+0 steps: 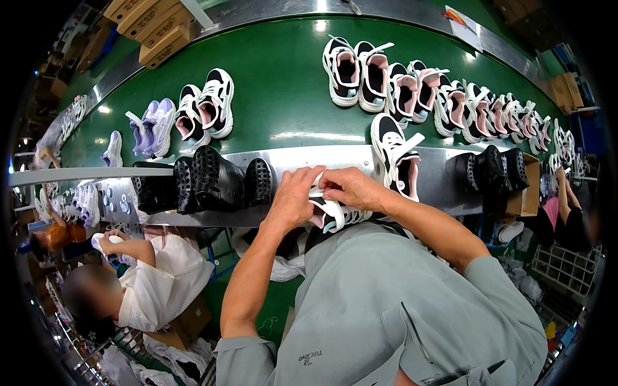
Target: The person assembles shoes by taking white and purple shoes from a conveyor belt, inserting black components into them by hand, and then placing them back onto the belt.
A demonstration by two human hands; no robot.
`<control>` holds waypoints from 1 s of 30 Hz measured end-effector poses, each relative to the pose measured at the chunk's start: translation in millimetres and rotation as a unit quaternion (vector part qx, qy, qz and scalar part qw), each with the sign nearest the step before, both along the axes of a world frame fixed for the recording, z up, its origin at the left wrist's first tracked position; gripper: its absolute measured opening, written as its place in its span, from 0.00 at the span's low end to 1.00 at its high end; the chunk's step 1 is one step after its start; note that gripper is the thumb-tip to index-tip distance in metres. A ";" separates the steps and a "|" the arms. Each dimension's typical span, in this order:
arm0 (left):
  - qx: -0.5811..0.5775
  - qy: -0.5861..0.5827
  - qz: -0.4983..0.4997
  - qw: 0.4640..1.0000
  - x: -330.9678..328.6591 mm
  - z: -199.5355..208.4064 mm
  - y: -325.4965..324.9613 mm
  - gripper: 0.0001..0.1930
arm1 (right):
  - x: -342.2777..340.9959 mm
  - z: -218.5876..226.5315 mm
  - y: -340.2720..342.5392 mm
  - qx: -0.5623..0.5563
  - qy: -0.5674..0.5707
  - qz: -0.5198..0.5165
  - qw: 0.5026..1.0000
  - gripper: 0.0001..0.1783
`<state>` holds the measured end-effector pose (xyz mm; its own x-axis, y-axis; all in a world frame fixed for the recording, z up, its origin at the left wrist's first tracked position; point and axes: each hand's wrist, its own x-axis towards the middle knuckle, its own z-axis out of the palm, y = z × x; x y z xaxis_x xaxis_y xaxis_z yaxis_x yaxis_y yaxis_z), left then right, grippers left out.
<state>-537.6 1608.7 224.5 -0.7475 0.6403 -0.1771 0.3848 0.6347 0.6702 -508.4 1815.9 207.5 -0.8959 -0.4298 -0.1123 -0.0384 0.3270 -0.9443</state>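
Note:
A white sneaker with pink lining and pale blue trim is held close against my body at the table's near edge. My left hand is closed on its upper edge from the left side. From the right, my right hand bends its fingers in a pinch on a white strap at the sneaker's opening. The fingertips of both hands nearly meet there, and they hide part of the strap. Just beyond my right hand, a white and black sneaker lies with its strap sticking out to the right.
Black studded shoe moulds stand to the left, with more moulds to the right. White and black sneakers line the green conveyor belt; lilac sneakers sit further left. A co-worker in white handles a shoe at left.

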 end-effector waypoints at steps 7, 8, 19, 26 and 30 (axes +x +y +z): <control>0.051 0.036 0.061 0.996 24.3 -14.8 -4.1 0.38 | 14.4 18.7 16.8 0.011 -0.099 -0.168 0.981 0.13; 0.053 0.055 0.067 0.995 26.1 -17.2 -6.1 0.38 | 15.3 23.9 18.1 -0.002 -0.122 -0.147 0.982 0.14; 0.104 0.063 -0.002 0.993 14.9 -11.4 15.0 0.38 | 22.3 19.9 16.0 0.073 -0.015 -0.012 0.997 0.10; 0.155 0.094 0.074 0.981 30.2 -21.0 -1.8 0.33 | 45.2 74.6 46.3 -0.020 0.014 -0.262 0.965 0.06; 0.165 0.126 0.100 0.973 39.9 -21.4 3.5 0.31 | 60.8 88.9 44.4 0.026 0.135 -0.235 0.962 0.04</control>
<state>-497.7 1612.2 203.0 -0.8564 0.4682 0.2176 0.4534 0.4805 0.7507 -447.6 1860.4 296.4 -0.9893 0.0307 0.1424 -0.1171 0.4147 -0.9024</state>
